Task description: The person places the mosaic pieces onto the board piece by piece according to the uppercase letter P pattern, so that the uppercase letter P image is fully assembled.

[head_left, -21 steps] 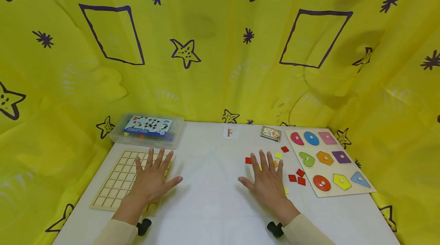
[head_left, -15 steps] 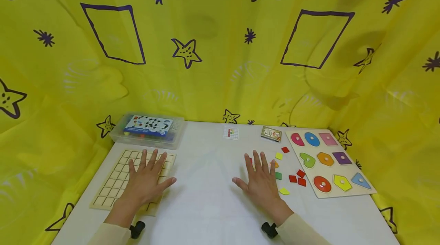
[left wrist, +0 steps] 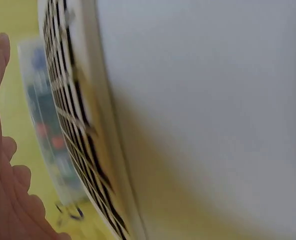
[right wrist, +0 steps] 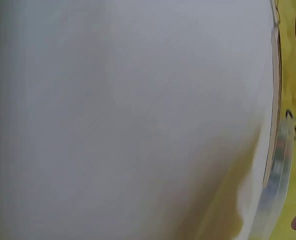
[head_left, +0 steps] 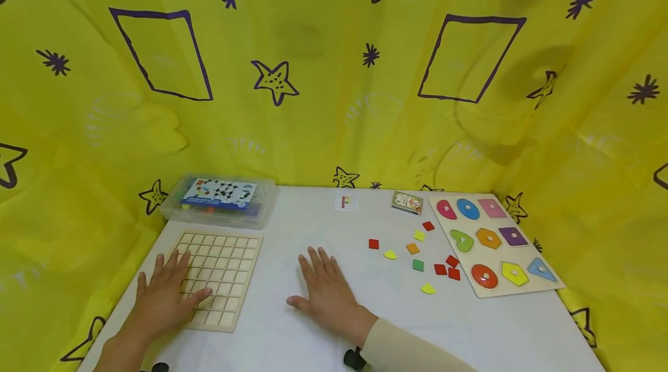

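Observation:
My left hand [head_left: 162, 296] is over the left part of a wooden grid board [head_left: 232, 279], fingers spread and straight, holding nothing. Whether it touches the board I cannot tell. In the left wrist view its fingers and thumb show at the left edge, beside the grid board [left wrist: 82, 125]. Over the white table's middle, my right hand [head_left: 329, 296] has straight fingers and a thumb held out, with nothing in it. To its right lie scattered small flat tiles, among them a red square [head_left: 373, 244], an orange square [head_left: 413, 248], a green square [head_left: 418, 265] and a yellow quarter-round [head_left: 428, 288].
Behind the grid board stands a clear plastic box [head_left: 253, 210] with a blue-and-white leaflet. A small printed card [head_left: 347, 203] and a card-deck box [head_left: 407, 202] lie at the back. A knobbed shape puzzle board [head_left: 496, 256] lies at right. Yellow curtain [head_left: 323, 128] surrounds the table.
Both hands have moved left and somewhat nearer the person. The right hand has left the tiles' area, so more tiles show. The tiles and boards stay put; the view has shifted slightly.

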A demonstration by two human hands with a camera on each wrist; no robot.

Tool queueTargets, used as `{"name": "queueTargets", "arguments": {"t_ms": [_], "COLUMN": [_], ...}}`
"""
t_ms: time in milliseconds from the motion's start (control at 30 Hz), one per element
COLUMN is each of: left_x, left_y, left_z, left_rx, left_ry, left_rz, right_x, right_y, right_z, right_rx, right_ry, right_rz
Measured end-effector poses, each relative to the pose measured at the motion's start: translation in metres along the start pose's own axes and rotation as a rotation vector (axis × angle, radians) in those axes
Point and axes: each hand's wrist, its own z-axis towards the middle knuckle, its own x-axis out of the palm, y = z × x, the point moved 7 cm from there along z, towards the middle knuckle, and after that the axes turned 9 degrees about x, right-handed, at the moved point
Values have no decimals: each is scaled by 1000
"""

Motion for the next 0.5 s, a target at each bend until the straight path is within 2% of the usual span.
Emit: {"name": "queueTargets", "arguments": {"t_ms": [167,300,400,500], "left_x": [-3,2,9,15], "left_y": [33,52,55,41], "left_z": [-14,-22,-24,-21], "left_rx": [-21,-38,-44,-32], "left_ry": [17,69,102,121], "left_rz": [-25,-40,-33,-11], "right_x": [12,21,26,27], "right_y": [44,70,80,81], "right_z": [6,7,5,2], "right_rx": [-78,-137,-177,-188], "right_ry": [68,139,184,199], "right_rz": [-61,-68,-59,-65]}}
